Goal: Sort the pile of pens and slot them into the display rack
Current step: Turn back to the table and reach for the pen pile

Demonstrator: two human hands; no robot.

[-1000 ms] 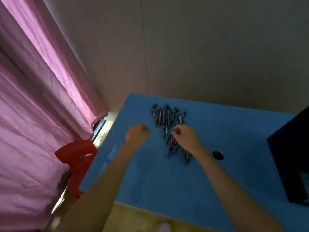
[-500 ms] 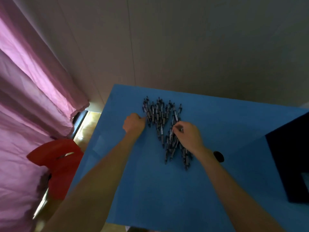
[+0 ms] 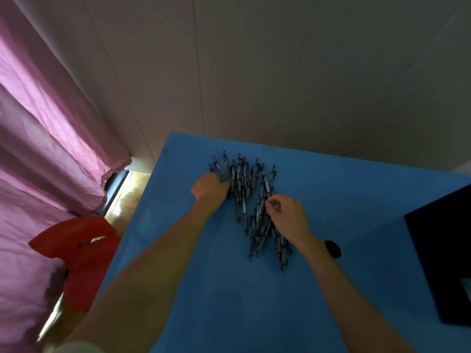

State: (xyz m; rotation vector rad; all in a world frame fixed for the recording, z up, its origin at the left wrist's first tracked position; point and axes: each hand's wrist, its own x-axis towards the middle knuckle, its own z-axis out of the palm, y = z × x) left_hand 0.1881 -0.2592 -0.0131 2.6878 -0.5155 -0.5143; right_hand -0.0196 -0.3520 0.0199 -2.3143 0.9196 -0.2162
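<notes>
Head view showed the pens (image 3: 244, 197) piled mid-table (image 3: 229, 301), long axes running near to far. The left hand (image 3: 209, 187), curled, touched the pile's left edge; the right hand (image 3: 288, 216) pinched a pen atop its right side.

place: home room | cues: pink curtain (image 3: 51, 138); red plastic chair (image 3: 81, 253); blue table (image 3: 229, 301)

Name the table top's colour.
Blue; the table shows it plainly in the head view.
</notes>
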